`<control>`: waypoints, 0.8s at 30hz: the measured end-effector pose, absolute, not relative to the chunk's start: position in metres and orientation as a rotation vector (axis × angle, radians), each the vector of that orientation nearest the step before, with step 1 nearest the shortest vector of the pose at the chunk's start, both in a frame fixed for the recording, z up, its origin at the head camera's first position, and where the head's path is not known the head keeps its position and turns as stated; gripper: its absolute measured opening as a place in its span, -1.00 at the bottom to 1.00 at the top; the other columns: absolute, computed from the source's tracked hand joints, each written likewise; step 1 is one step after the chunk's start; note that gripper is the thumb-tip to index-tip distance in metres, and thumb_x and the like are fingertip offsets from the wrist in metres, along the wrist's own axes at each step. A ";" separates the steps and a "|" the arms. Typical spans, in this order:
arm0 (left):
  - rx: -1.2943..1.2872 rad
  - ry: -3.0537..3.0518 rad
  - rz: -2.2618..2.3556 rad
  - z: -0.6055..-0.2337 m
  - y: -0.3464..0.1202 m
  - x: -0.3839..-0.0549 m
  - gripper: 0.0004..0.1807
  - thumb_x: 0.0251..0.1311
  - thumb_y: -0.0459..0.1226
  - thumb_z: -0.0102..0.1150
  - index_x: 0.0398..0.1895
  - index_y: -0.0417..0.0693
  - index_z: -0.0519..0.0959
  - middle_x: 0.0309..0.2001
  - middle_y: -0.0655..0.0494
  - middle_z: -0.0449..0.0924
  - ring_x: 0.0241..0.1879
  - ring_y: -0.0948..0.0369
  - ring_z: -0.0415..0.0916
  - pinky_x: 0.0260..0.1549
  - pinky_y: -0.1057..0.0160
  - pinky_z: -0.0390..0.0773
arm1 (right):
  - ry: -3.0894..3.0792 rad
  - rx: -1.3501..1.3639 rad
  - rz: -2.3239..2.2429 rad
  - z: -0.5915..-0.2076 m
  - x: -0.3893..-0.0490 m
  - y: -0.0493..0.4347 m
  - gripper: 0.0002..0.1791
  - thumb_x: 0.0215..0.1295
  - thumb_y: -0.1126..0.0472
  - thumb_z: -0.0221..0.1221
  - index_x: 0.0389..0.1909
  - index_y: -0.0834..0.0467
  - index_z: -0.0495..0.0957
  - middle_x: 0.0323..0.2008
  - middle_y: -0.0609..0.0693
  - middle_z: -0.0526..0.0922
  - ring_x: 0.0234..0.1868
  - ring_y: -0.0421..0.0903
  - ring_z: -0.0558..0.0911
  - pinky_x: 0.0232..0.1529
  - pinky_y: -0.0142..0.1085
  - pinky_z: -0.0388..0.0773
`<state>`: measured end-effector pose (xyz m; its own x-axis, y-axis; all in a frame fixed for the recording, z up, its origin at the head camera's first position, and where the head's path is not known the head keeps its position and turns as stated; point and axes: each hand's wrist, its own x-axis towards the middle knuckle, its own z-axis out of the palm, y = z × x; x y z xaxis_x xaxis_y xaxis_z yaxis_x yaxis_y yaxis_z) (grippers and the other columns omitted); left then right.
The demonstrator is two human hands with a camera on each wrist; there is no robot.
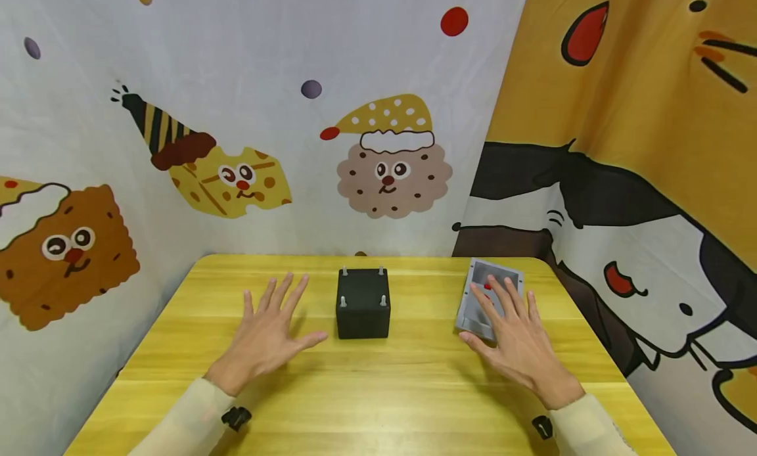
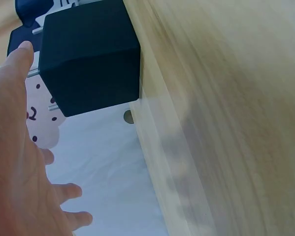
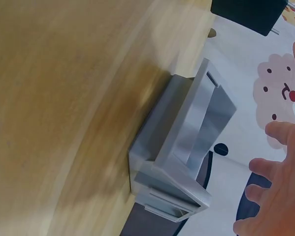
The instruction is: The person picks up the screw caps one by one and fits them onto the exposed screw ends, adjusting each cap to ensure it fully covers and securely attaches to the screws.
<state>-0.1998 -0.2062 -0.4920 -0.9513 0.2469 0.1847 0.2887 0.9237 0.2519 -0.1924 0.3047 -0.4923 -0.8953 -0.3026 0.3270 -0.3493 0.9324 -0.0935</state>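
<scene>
A black block (image 1: 363, 318) with several short metal pegs standing up from its top sits near the middle of the table. To its left, my left hand (image 1: 266, 341) hovers with fingers spread and holds nothing; the thumb points toward the block. In the left wrist view the black block (image 2: 90, 59) is beyond the thumb, apart from it. At the right stands an open grey box (image 1: 471, 315) with small red spots (image 1: 487, 286) inside. My right hand (image 1: 523, 351), fingers spread, overlaps that box in the head view. The right wrist view shows the grey box (image 3: 186, 123) apart from the fingertips.
The yellow wood-grain table (image 1: 355, 403) runs back to a curtain (image 1: 248, 62) printed with cartoon figures. Another printed part of the curtain (image 1: 639, 200) hangs close along the right side. A dark band (image 1: 237, 418) sits at the left wrist, another (image 1: 542, 427) at the right.
</scene>
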 end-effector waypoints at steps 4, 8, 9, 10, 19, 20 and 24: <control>-0.423 -2.925 -0.466 -0.493 -0.204 -0.203 0.31 0.42 0.60 0.22 1.00 0.46 -0.21 0.95 -0.13 -0.04 0.89 -0.40 -0.03 0.67 -0.88 -0.18 | -2.770 0.489 0.228 -0.492 -0.194 0.305 0.05 0.58 -0.49 0.31 0.91 -0.16 0.22 0.88 0.22 0.19 0.87 0.49 0.13 0.81 0.68 -0.06; -0.445 -2.910 -0.498 -0.494 -0.202 -0.207 0.31 0.43 0.59 0.24 1.00 0.46 -0.21 0.95 -0.11 -0.01 0.88 -0.37 0.04 0.69 -0.86 -0.13 | -2.762 0.490 0.238 -0.491 -0.196 0.305 0.02 0.60 -0.46 0.31 0.89 -0.14 0.26 0.87 0.22 0.22 0.86 0.49 0.15 0.80 0.68 -0.05; -0.452 -2.906 -0.509 -0.494 -0.201 -0.208 0.31 0.43 0.58 0.25 1.00 0.45 -0.21 0.95 -0.11 -0.01 0.88 -0.37 0.05 0.69 -0.85 -0.13 | -2.762 0.490 0.242 -0.490 -0.197 0.305 0.01 0.60 -0.46 0.31 0.89 -0.14 0.26 0.87 0.22 0.22 0.86 0.48 0.15 0.80 0.68 -0.05; -0.460 -2.901 -0.520 -0.493 -0.200 -0.209 0.30 0.43 0.58 0.25 1.00 0.45 -0.20 0.95 -0.10 0.00 0.88 -0.36 0.06 0.69 -0.85 -0.13 | -2.761 0.491 0.242 -0.490 -0.198 0.305 0.01 0.60 -0.46 0.31 0.89 -0.14 0.27 0.86 0.23 0.23 0.86 0.48 0.16 0.80 0.68 -0.04; -0.502 -2.896 -0.643 -0.490 -0.193 -0.216 0.29 0.45 0.57 0.26 1.00 0.39 -0.14 0.95 -0.03 0.01 0.89 -0.25 0.10 0.74 -0.79 -0.14 | -2.745 0.502 0.243 -0.486 -0.201 0.302 -0.03 0.60 -0.43 0.34 0.85 -0.10 0.34 0.81 0.24 0.31 0.83 0.48 0.23 0.78 0.66 0.05; -0.504 -2.894 -0.656 -0.491 -0.192 -0.217 0.29 0.45 0.57 0.26 1.00 0.38 -0.13 0.95 -0.01 0.01 0.89 -0.25 0.11 0.74 -0.79 -0.14 | -2.747 0.502 0.246 -0.485 -0.201 0.302 -0.03 0.61 -0.43 0.34 0.85 -0.10 0.34 0.81 0.24 0.31 0.83 0.48 0.23 0.79 0.66 0.05; -0.514 -2.891 -0.703 -0.492 -0.188 -0.220 0.29 0.44 0.59 0.26 1.00 0.36 -0.09 0.95 0.03 0.02 0.89 -0.21 0.11 0.76 -0.76 -0.15 | -2.751 0.500 0.250 -0.486 -0.201 0.303 -0.05 0.62 -0.41 0.33 0.85 -0.11 0.34 0.81 0.24 0.32 0.82 0.49 0.23 0.79 0.65 0.05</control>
<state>-0.2199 -0.1879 -0.4916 -0.9347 0.2966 0.1957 0.3534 0.8342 0.4234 -0.2006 0.3028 -0.4857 -0.8828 -0.3102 0.3527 -0.3686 0.9229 -0.1109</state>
